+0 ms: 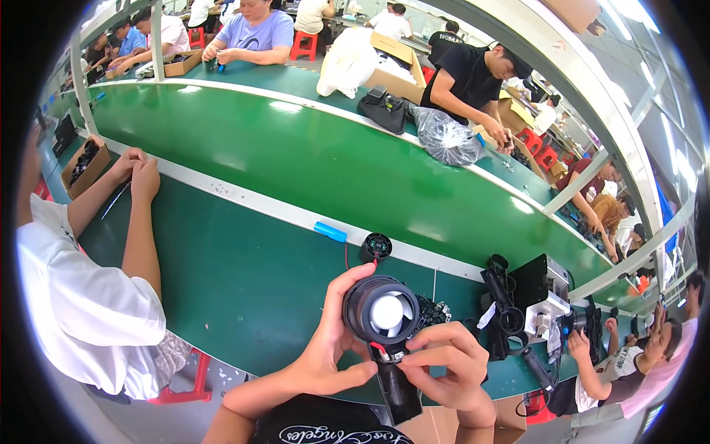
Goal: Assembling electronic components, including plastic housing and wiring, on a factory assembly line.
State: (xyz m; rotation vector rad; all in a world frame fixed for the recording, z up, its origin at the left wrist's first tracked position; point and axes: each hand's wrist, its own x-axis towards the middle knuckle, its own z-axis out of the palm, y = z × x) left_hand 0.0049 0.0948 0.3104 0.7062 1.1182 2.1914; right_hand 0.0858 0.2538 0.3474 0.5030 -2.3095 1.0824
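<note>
Both hands are on a black fan housing, a round shell with a white hub and blades inside and a black handle pointing down toward me. My left hand wraps the round shell from the left, thumb low near the neck. At the neck, the fingertips of my right hand pinch a small silvery part beside a short red wire. Just beyond the shell sits a round black cap with a circuit board and red leads. A blue cylindrical cell lies to its left.
Small black parts lie right of the shell, then black tubular housings and a metal-fronted box. A green conveyor belt runs beyond the pale rail. On my left, a co-worker's hands hold a thin piece; others sit opposite.
</note>
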